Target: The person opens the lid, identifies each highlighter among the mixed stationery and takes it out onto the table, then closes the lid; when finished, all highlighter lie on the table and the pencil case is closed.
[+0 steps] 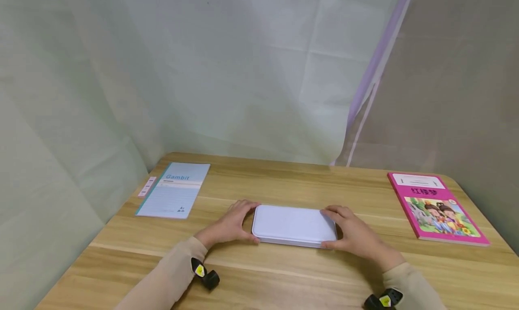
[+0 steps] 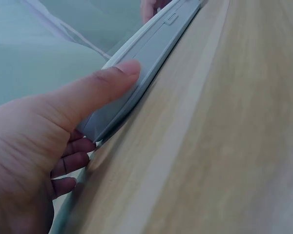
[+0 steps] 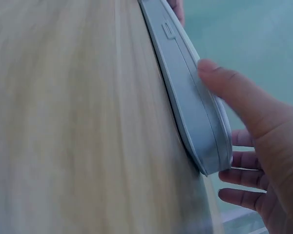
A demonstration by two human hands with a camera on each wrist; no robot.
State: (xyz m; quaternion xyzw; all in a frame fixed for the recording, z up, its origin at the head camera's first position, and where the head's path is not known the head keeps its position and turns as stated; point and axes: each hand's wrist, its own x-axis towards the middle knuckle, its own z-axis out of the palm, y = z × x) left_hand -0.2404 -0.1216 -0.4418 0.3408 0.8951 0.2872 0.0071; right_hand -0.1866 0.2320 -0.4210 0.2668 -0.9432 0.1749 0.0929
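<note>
A flat white case [image 1: 293,224] with rounded corners lies lengthwise across the wooden table, directly in front of me. Its near side shows a lid seam and a small latch in both wrist views. My left hand [image 1: 229,222] grips the left end, thumb on the near side and fingers round toward the far corner. At the opposite end, my right hand [image 1: 354,233] holds it the same way, with the thumb [image 3: 227,80] pressed against the near side by the seam. Parts of the fingers are hidden behind the case in the wrist views.
A light blue Gambit notebook [image 1: 174,190] lies at the table's left, a small pink-and-white strip [image 1: 147,186] beside it. To the right lies a thick pink book [image 1: 438,211] with a cartoon cover. Pale curtains [image 1: 243,75] hang behind the wooden table [image 1: 259,278].
</note>
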